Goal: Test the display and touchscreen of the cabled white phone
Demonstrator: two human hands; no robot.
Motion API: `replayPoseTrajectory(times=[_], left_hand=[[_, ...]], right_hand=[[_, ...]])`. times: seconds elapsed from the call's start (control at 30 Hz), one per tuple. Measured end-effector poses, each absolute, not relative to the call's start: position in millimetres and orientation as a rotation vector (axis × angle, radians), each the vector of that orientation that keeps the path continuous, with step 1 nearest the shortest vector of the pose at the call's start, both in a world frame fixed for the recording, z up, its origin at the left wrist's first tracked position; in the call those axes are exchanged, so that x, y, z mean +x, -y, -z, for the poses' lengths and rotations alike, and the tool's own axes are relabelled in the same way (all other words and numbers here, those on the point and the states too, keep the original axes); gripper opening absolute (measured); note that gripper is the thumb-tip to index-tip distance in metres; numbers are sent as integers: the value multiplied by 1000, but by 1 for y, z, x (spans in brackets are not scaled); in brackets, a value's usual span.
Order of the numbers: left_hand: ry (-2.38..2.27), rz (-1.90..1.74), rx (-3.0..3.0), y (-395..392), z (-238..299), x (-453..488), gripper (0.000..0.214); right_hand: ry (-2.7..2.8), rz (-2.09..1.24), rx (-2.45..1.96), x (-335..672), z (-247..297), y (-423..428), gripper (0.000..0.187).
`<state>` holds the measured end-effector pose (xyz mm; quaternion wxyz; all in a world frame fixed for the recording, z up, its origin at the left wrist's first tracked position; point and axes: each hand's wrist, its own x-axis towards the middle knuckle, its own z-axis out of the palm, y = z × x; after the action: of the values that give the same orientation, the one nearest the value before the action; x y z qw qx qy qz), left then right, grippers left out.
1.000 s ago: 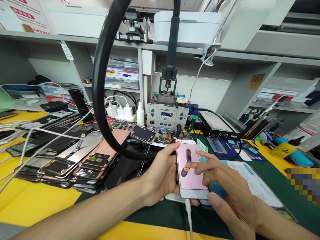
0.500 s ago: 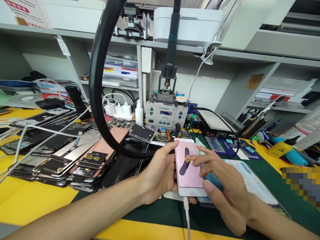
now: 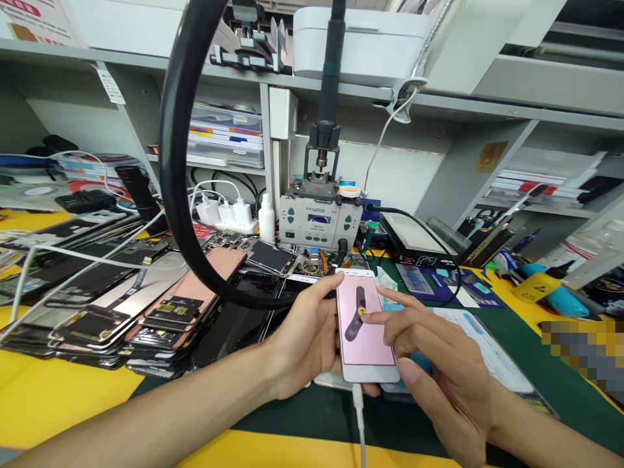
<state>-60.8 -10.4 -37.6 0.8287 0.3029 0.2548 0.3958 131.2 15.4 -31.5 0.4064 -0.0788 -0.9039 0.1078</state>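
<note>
A white smartphone point(image 3: 351, 373) with a lit pink screen lies tilted in my left hand point(image 3: 307, 331), the thumb along its upper left edge and fingertips showing below it. On the screen is a dark bent shape with a yellow round spot. A white charging cable point(image 3: 359, 416) is plugged into the phone's bottom end. Over the right side of the phone hovers my right hand point(image 3: 443, 357), its fingers bent and apart, holding nothing. One of its fingertips is at the screen by the yellow spot; whether it presses the glass I cannot tell.
Stacked phone screens and housings point(image 3: 160, 312) cover the left of the bench. Behind the phone stand a grey rework station point(image 3: 319, 224) and a white bottle point(image 3: 266, 218). A thick black hose point(image 3: 175, 162) loops down in front. A yellow bottle point(image 3: 539, 285) lies right.
The whole view has shifted slightly, so things sit a little further left. My right fingertip is slightly lower on the screen, by the yellow spot. My left hand still holds the smartphone.
</note>
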Motion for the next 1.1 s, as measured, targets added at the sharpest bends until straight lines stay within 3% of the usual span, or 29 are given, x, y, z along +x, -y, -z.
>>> replayPoseTrajectory(times=[1.1], left_hand=[[-526, -847, 607, 11, 41, -62, 66]], right_hand=[[2150, -242, -261, 133, 27, -11, 17]])
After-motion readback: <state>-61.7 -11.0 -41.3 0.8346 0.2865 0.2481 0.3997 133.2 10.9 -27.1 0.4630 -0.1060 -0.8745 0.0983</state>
